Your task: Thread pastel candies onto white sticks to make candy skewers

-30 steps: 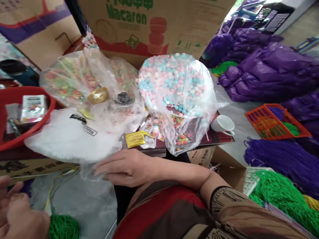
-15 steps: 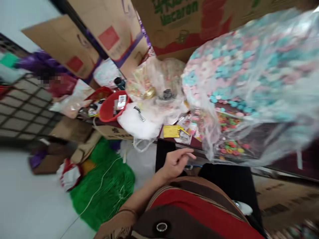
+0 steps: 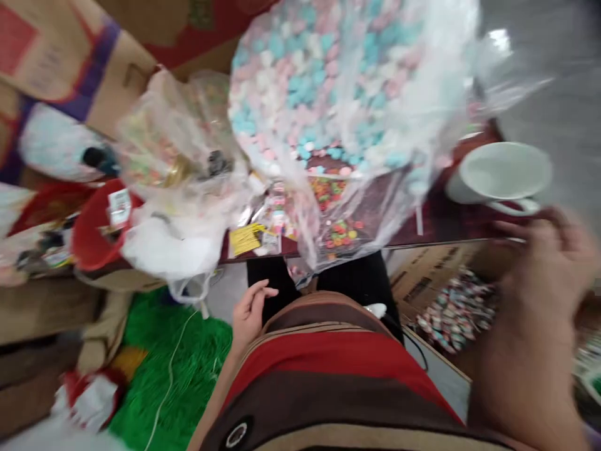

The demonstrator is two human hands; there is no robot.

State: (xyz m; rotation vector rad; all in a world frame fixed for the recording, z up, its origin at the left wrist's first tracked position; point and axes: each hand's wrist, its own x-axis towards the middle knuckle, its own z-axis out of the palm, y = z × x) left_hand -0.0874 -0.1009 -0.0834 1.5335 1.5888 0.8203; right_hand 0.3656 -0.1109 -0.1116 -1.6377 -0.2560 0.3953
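Note:
My left hand (image 3: pixel 250 308) hangs over my lap, just short of the table edge. Its fingers are loosely bent and a little apart, with nothing in them. At the right, my right hand (image 3: pixel 556 254) is beside the handle of a white mug (image 3: pixel 504 169) that stands on the dark table. The right fingers are blurred but look stretched out; whether they touch the handle is unclear. A large clear bag of pink, blue and white candies (image 3: pixel 323 81) lies in front of me. Under its loose plastic show small colourful ring-shaped candies (image 3: pixel 340 233).
Yellow strips (image 3: pixel 246 238) lie near the table edge. Further left are a white plastic bag (image 3: pixel 173 244) and a red basket (image 3: pixel 101 225). Below right, an open cardboard box holds wrapped pieces (image 3: pixel 457 310). Green stringy material (image 3: pixel 188 369) covers the floor at left.
The view has swung to the right, bringing in the white mug, my right hand and the box of wrapped pieces. My left hand stays near my lap.

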